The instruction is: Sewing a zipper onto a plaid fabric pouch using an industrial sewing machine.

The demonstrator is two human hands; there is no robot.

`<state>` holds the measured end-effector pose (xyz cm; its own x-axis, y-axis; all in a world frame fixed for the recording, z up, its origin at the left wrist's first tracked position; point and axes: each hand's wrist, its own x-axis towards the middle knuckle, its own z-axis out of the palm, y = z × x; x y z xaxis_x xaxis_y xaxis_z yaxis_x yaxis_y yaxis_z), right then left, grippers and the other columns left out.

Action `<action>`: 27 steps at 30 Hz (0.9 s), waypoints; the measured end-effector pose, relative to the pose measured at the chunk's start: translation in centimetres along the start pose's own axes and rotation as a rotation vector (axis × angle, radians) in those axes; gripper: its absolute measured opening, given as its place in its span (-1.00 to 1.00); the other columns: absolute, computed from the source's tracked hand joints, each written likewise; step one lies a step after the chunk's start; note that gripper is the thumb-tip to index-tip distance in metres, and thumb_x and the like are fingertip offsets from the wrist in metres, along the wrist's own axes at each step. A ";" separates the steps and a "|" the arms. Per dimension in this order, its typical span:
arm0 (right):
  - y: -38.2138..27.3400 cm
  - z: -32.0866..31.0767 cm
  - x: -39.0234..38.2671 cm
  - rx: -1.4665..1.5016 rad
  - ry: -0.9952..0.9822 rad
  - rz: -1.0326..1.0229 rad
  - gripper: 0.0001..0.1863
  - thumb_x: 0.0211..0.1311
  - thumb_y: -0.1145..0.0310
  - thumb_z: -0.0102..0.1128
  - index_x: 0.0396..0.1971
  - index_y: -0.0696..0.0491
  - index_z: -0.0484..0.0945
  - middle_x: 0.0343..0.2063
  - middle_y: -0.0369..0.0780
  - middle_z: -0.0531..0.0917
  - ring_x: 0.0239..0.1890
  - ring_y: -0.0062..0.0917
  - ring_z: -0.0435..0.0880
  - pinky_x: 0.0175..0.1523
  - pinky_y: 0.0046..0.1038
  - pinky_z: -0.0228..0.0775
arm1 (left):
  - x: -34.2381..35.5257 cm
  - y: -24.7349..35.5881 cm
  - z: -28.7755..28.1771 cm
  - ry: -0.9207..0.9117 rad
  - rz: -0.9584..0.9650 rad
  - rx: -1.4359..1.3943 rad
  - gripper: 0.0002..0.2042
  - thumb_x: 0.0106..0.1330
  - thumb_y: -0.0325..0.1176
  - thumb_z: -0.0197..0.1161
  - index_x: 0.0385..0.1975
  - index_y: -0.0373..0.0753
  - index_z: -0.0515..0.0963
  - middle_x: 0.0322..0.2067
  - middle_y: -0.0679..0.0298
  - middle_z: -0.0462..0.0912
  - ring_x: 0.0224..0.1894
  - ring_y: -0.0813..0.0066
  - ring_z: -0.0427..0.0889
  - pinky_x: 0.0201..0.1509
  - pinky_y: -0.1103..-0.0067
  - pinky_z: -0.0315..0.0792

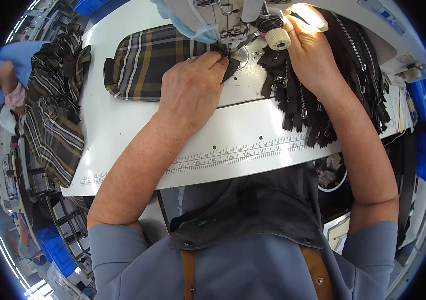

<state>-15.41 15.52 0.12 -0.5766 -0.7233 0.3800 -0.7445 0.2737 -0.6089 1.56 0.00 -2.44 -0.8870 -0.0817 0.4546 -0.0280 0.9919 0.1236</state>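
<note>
My left hand (193,87) is closed on the edge of a plaid fabric piece (143,60) in dark grey, brown and white, which lies flat on the white sewing table. Its fingertips are right beside the needle area of the sewing machine (233,30). My right hand (315,57) is raised at the right of the machine head, next to a cream ridged knob (278,39). Its fingers are curled in bright light, and what they hold is hidden. Beneath that forearm lies a heap of dark brown zippers (300,92) with metal teeth and pulls.
A ruler scale (230,157) runs along the table's front edge. More plaid pieces (55,130) hang in a pile over the left edge. Another person's hand (15,97) with a pink cuff is beyond them. Blue bins (55,250) stand at the lower left.
</note>
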 end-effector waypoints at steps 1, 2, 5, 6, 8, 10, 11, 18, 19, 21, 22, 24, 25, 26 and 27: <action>-0.1 0.1 0.0 -0.031 0.047 -0.034 -0.69 0.57 0.30 -0.10 -0.04 0.20 0.56 -0.27 -0.13 0.67 -0.24 -0.36 0.63 -0.02 -0.40 0.45 | 0.0 0.1 -0.1 0.006 0.007 0.008 -0.59 -0.02 -0.57 0.37 -0.08 -0.21 0.68 -0.09 0.28 0.68 -0.18 0.24 0.71 -0.11 0.46 0.59; -0.2 0.1 0.0 -0.080 0.094 -0.031 -0.69 0.57 0.28 -0.08 -0.04 0.18 0.57 -0.27 -0.11 0.67 -0.23 -0.27 0.65 -0.02 -0.37 0.45 | -0.1 0.2 -0.2 0.002 0.005 0.012 -0.60 -0.01 -0.56 0.37 -0.08 -0.22 0.68 -0.10 0.28 0.68 -0.18 0.25 0.71 -0.11 0.45 0.59; -0.5 0.3 0.1 -0.137 0.196 -0.122 -0.51 0.55 -0.05 -0.17 -0.30 -0.08 0.70 -0.53 -0.20 0.70 -0.42 -0.27 0.70 -0.13 -0.30 0.51 | -0.2 0.6 -0.4 -0.013 -0.001 0.029 -0.61 0.00 -0.55 0.37 -0.09 -0.22 0.68 -0.10 0.30 0.68 -0.17 0.26 0.70 -0.11 0.45 0.59; -0.5 -0.1 -0.2 -0.122 0.067 -0.021 -0.66 0.55 0.21 -0.06 -0.12 0.16 0.59 -0.30 -0.03 0.65 -0.20 -0.11 0.62 -0.05 -0.27 0.45 | -0.3 0.8 -0.5 -0.050 -0.030 0.036 -0.62 0.01 -0.54 0.38 -0.09 -0.22 0.68 -0.10 0.31 0.68 -0.17 0.27 0.70 -0.11 0.46 0.59; -0.4 -0.4 -0.3 -0.114 0.035 -0.031 -0.67 0.55 0.23 -0.06 -0.14 0.18 0.59 -0.32 -0.03 0.64 -0.23 -0.10 0.62 -0.06 -0.25 0.45 | -0.4 1.2 -0.5 -0.033 -0.014 0.043 -0.62 0.01 -0.53 0.39 -0.09 -0.21 0.67 -0.10 0.31 0.67 -0.18 0.28 0.70 -0.12 0.46 0.58; -0.2 -0.4 -0.4 -0.121 -0.011 -0.036 -0.68 0.54 0.25 -0.06 -0.16 0.19 0.58 -0.33 -0.02 0.64 -0.25 -0.10 0.61 -0.08 -0.23 0.45 | -0.5 1.4 -0.5 -0.039 -0.019 0.044 -0.62 0.01 -0.52 0.39 -0.09 -0.21 0.67 -0.11 0.32 0.67 -0.18 0.28 0.70 -0.12 0.46 0.58; -0.2 -0.1 -0.3 -0.137 0.114 -0.146 -0.55 0.55 0.08 -0.13 -0.25 0.10 0.66 -0.44 -0.09 0.67 -0.35 -0.16 0.65 -0.12 -0.25 0.47 | -0.4 1.5 -0.4 -0.031 -0.019 0.062 -0.62 0.00 -0.52 0.40 -0.09 -0.21 0.67 -0.12 0.33 0.66 -0.19 0.29 0.70 -0.13 0.47 0.58; 0.4 0.3 -0.4 -0.129 0.179 -0.222 -0.39 0.57 -0.07 -0.23 -0.34 0.04 0.73 -0.59 -0.13 0.67 -0.46 -0.20 0.68 -0.17 -0.25 0.49 | 0.0 1.5 0.0 0.007 0.005 0.105 -0.62 -0.01 -0.51 0.41 -0.11 -0.22 0.68 -0.17 0.34 0.64 -0.20 0.33 0.68 -0.15 0.48 0.57; 0.4 0.3 -0.5 -0.129 0.178 -0.220 -0.39 0.57 -0.07 -0.23 -0.34 0.04 0.73 -0.59 -0.13 0.67 -0.46 -0.20 0.68 -0.17 -0.25 0.49 | 0.0 1.5 0.0 0.005 0.005 0.104 -0.62 -0.01 -0.51 0.41 -0.11 -0.22 0.68 -0.17 0.34 0.64 -0.20 0.33 0.68 -0.15 0.48 0.57; 0.2 0.2 -0.4 -0.142 0.178 -0.212 -0.37 0.57 -0.07 -0.25 -0.35 0.06 0.74 -0.63 -0.11 0.65 -0.47 -0.20 0.67 -0.18 -0.24 0.48 | 0.0 1.4 -0.1 -0.003 -0.003 0.091 -0.63 -0.01 -0.51 0.41 -0.11 -0.22 0.68 -0.18 0.34 0.64 -0.19 0.35 0.68 -0.14 0.49 0.57; 0.1 0.1 -0.4 -0.140 0.177 -0.215 -0.37 0.57 -0.07 -0.25 -0.35 0.06 0.74 -0.63 -0.11 0.65 -0.47 -0.20 0.67 -0.18 -0.24 0.48 | 0.1 1.3 -0.1 0.012 0.005 0.103 -0.63 -0.01 -0.51 0.41 -0.11 -0.22 0.68 -0.18 0.34 0.64 -0.19 0.35 0.68 -0.14 0.49 0.57; -0.1 -0.1 -0.4 -0.147 0.108 -0.154 -0.35 0.58 -0.07 -0.26 -0.36 0.07 0.75 -0.62 -0.10 0.66 -0.47 -0.20 0.68 -0.17 -0.25 0.49 | 0.1 1.3 -0.1 0.005 -0.003 0.115 -0.63 0.00 -0.50 0.41 -0.11 -0.22 0.68 -0.17 0.35 0.64 -0.17 0.36 0.67 -0.13 0.49 0.57; -0.2 -0.1 -0.4 -0.145 0.105 -0.163 -0.35 0.58 -0.07 -0.26 -0.36 0.07 0.75 -0.62 -0.10 0.66 -0.47 -0.20 0.68 -0.17 -0.25 0.49 | 0.1 1.2 -0.1 0.018 0.001 0.125 -0.63 0.00 -0.50 0.41 -0.11 -0.22 0.68 -0.17 0.35 0.64 -0.17 0.36 0.67 -0.13 0.49 0.57; -0.2 -0.1 -0.4 -0.131 0.102 -0.146 -0.35 0.58 -0.07 -0.26 -0.36 0.08 0.75 -0.60 -0.10 0.68 -0.45 -0.21 0.69 -0.15 -0.26 0.49 | 0.1 1.2 -0.1 0.006 0.000 0.133 -0.63 0.00 -0.50 0.42 -0.11 -0.22 0.68 -0.17 0.35 0.63 -0.17 0.37 0.67 -0.12 0.49 0.57; -0.2 -0.1 -0.3 -0.118 0.099 -0.128 -0.34 0.58 -0.07 -0.26 -0.35 0.08 0.76 -0.58 -0.10 0.70 -0.43 -0.21 0.70 -0.14 -0.27 0.50 | 0.2 1.2 -0.1 -0.014 -0.007 0.133 -0.64 0.00 -0.49 0.42 -0.11 -0.22 0.68 -0.17 0.35 0.63 -0.16 0.37 0.67 -0.12 0.49 0.57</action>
<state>-15.07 15.77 0.21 -0.5006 -0.6925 0.5195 -0.8449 0.2600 -0.4676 1.43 1.20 -2.11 -0.8928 -0.0883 0.4417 -0.0945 0.9955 0.0079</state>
